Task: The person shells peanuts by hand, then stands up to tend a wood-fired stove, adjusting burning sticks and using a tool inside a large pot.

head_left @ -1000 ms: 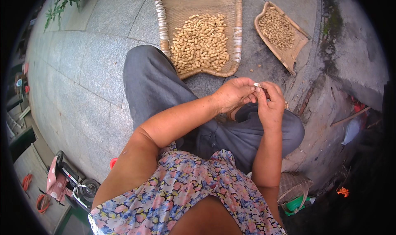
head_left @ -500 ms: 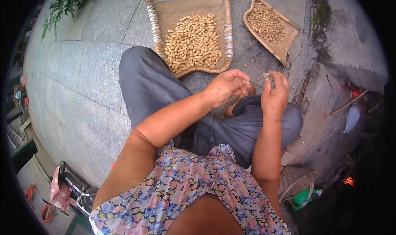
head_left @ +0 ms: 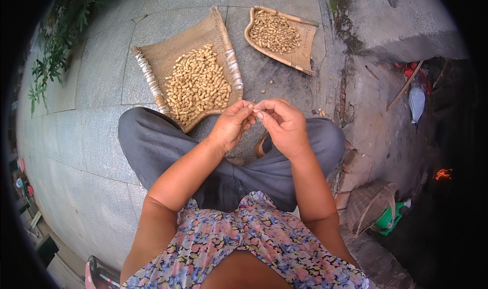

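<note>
My left hand (head_left: pixel 231 126) and my right hand (head_left: pixel 287 129) meet at the fingertips above my crossed legs. Both are closed in a pinch, and whatever small thing sits between them is mostly hidden by the fingers. Just beyond my left hand lies a large woven scoop basket (head_left: pixel 157 53), its sides bound with white wrapping, holding a heap of unshelled peanuts (head_left: pixel 198 83). Farther off to the right is a smaller scoop basket (head_left: pixel 306 42) with more peanuts (head_left: pixel 274 32).
Loose peanuts (head_left: pixel 263 91) lie on the stone paving (head_left: pixel 91 147) between the baskets and my hands. Small pale and dark bits (head_left: pixel 318 112) sit past my right knee. On the right are a rough wall ledge (head_left: pixel 412 42), a wicker basket (head_left: pixel 368 202), a green container (head_left: pixel 389 220) and a small fire (head_left: pixel 443 174).
My hands, apart before, have come together at the fingertips. Pale bits seen in my right fingers are now out of sight there. The view has turned, so the baskets appear farther left.
</note>
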Demonstrator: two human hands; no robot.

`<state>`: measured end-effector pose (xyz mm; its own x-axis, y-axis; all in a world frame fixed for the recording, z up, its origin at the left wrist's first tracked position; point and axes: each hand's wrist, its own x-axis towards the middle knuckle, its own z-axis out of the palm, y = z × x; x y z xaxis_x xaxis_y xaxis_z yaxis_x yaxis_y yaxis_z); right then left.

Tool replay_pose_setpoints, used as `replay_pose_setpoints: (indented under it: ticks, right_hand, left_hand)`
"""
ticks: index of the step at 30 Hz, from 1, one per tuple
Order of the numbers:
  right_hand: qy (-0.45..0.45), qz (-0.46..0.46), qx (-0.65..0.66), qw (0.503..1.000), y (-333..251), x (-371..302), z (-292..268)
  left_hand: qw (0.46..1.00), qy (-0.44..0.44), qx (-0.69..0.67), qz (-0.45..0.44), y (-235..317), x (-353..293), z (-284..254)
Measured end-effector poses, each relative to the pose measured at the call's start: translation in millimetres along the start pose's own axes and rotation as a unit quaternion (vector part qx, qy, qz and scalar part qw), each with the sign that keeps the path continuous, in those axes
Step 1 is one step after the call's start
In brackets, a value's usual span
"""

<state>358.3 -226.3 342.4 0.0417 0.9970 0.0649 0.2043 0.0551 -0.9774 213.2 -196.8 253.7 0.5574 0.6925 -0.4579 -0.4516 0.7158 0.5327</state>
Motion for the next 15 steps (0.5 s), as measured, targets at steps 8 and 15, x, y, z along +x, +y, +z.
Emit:
replay_pose_setpoints:
  ticks: [8,15]
  right_hand:
    - [-0.182,-0.095,0.629,0.75,-159,-14,21]
    - [-0.209,-0.197,0.655,0.699,-163,-8,15]
  left_hand:
    - [0.963,-0.013,0.267,0.038,-6,5,4]
    - [0.926,-0.017,0.375,-0.046,42,-6,-30]
